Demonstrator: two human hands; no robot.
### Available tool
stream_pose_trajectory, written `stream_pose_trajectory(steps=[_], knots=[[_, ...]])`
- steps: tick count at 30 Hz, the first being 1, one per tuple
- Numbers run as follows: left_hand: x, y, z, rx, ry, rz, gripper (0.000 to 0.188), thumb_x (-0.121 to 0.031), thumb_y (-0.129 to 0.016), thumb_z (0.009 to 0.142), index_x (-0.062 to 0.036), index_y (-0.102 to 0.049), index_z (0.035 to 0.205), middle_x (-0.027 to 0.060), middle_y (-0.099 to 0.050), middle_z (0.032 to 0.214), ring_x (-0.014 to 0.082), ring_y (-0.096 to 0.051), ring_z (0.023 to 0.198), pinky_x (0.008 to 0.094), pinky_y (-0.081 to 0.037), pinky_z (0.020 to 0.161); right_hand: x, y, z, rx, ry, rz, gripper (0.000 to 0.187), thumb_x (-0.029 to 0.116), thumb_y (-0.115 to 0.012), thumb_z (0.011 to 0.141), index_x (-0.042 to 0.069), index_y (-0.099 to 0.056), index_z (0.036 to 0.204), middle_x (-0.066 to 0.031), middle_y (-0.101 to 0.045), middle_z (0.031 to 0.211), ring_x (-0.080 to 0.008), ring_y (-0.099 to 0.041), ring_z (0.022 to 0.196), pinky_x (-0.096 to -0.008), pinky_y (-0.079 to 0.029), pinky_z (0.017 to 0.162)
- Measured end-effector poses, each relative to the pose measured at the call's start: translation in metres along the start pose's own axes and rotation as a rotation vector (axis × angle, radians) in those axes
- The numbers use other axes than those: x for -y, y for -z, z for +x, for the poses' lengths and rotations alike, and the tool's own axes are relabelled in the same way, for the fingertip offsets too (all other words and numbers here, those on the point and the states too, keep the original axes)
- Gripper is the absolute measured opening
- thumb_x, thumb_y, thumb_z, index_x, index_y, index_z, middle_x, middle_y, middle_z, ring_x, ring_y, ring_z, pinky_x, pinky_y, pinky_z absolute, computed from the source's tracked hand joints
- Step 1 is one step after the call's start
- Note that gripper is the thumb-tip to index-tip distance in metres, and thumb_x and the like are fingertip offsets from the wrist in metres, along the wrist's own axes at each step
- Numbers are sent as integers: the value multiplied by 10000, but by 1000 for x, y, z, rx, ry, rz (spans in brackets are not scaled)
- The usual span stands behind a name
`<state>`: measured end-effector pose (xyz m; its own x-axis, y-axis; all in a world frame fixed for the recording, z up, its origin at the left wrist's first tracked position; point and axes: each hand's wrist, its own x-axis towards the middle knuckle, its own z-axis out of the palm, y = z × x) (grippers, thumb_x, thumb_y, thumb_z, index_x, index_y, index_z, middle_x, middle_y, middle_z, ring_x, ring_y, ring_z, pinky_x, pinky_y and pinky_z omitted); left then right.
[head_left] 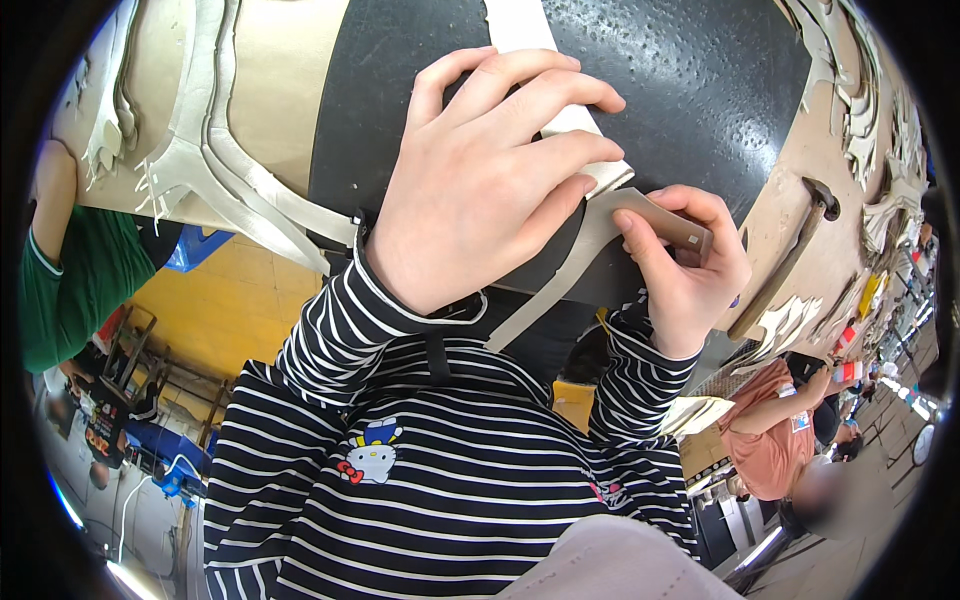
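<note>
My left hand (490, 170) lies palm down with its fingers spread over a folded white strip (520, 25) on a black work mat (700, 110). Parts of the strip show between and beyond the fingers; what is under the palm is hidden. Close by, my right hand (690, 265) pinches a thin beige-grey leather-like piece (545, 303) between thumb and fingers. One end of this piece curls up in the right hand, showing a small pale square mark. Its narrow tail hangs past the mat's near edge, and its upper corner meets the end of the white strip.
Long pale cut pieces (190, 150) lie at the left, some overhanging the table edge. A hammer (815, 200) rests right of the mat, beside more stacked cut pieces (870, 120). A person in green (90, 270) is at the left; another in pink (765, 430) is at the right.
</note>
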<state>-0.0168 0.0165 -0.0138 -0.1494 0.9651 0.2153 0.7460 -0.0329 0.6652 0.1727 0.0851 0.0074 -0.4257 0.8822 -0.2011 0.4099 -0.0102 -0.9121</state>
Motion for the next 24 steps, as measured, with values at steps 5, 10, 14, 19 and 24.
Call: stream_pose_trajectory(steps=[5,10,14,19,24], knots=[[5,-1,2,-6,-12,11,194,-174,-753,812,-200,-771,1003,-55,-665,1256,202,-527,1261,401,-305,1075,-3,-3,4,5,25,0,256,-51,-814,787,-22,-678,1002,-46,-698,930,-56,-638,769,-176,-502,619],[5,-1,2,-5,-15,8,197,-181,-751,814,-198,-773,1008,-51,-666,1257,204,-528,1259,402,-306,1073,-4,-3,4,4,45,9,257,-53,-811,788,-21,-677,1005,-44,-698,925,-50,-633,754,-170,-494,610],[6,-1,2,-5,-14,6,200,-182,-750,812,-197,-773,1010,-51,-668,1255,204,-529,1259,402,-307,1071,-5,-4,5,0,89,-18,255,-55,-810,788,-21,-677,1002,-44,-698,921,-45,-626,738,-168,-487,601],[6,-1,2,-6,-17,4,197,-181,-748,813,-198,-772,1008,-52,-668,1251,204,-531,1255,401,-307,1070,-5,-6,4,-26,108,-39,254,-53,-813,783,-19,-678,995,-44,-700,912,-44,-622,722,-170,-480,588],[5,-1,2,-9,-22,14,190,-181,-746,817,-202,-771,1004,-55,-664,1253,200,-532,1251,401,-304,1072,-5,-7,3,-41,140,-86,243,-51,-812,780,-21,-677,979,-53,-701,913,-49,-623,703,-175,-477,570]])
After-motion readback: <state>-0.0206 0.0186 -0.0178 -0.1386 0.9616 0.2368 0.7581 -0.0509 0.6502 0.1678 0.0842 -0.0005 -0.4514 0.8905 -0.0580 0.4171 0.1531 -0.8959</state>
